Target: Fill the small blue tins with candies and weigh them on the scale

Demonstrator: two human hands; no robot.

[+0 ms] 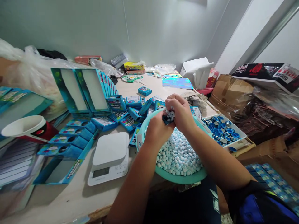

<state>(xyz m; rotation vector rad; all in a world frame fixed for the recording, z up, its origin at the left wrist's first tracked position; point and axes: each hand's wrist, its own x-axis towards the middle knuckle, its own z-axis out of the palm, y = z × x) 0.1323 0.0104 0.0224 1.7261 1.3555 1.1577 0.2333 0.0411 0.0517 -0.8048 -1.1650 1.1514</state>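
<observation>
Both hands meet over a turquoise basin point(177, 179) filled with small white and pale-blue candies point(179, 152). My left hand point(159, 128) is wrapped around a small dark-blue container point(168, 120), mostly hidden by the fingers. Curled above it, my right hand point(179, 112) is closed on several candies point(170, 114), which show between the two hands at the container's top. Just behind and left of the basin lie many small blue candy boxes point(129, 123) in a loose pile. A white digital scale point(111, 154) stands to the left of the basin.
Right of the basin, a white tray point(235, 138) holds blue-rimmed caps point(220, 130). On the left are upright display cartons point(81, 90), a partly filled carton point(70, 155) and a red-and-white cup point(30, 129). Cardboard boxes point(227, 93) stand at the right.
</observation>
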